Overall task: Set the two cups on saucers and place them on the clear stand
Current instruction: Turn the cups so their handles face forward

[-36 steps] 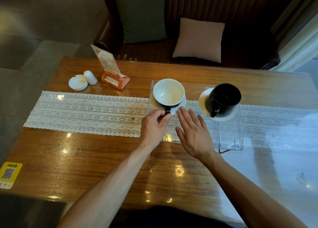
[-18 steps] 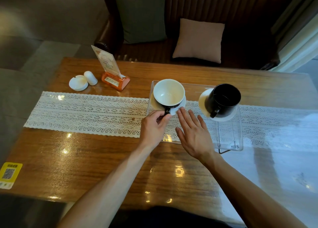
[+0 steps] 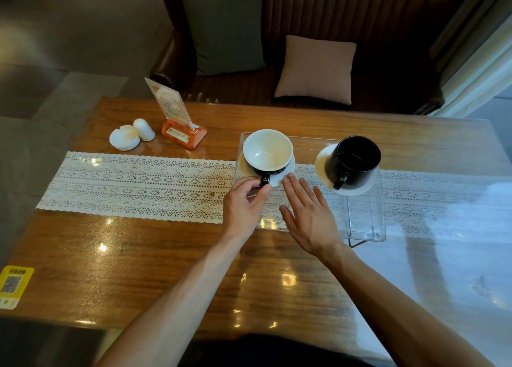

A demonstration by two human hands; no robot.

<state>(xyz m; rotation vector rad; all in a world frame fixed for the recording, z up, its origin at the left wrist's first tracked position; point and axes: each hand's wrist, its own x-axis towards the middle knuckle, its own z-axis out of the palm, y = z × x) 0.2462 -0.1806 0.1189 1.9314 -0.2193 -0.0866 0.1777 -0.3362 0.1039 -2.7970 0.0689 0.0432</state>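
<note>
A cup white inside and black outside and an all-black mug sit on white saucers, over a white lace runner with floral openwork on a brown wood-grain table.

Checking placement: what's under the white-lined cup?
A white saucer sits under the cup, both on the clear stand; lace runner shows through. The cup hides the saucer's centre.

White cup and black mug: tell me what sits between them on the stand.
Nothing: in the head view, only bare clear stand separates the white cup and black mug, with the lace runner showing through.
</note>
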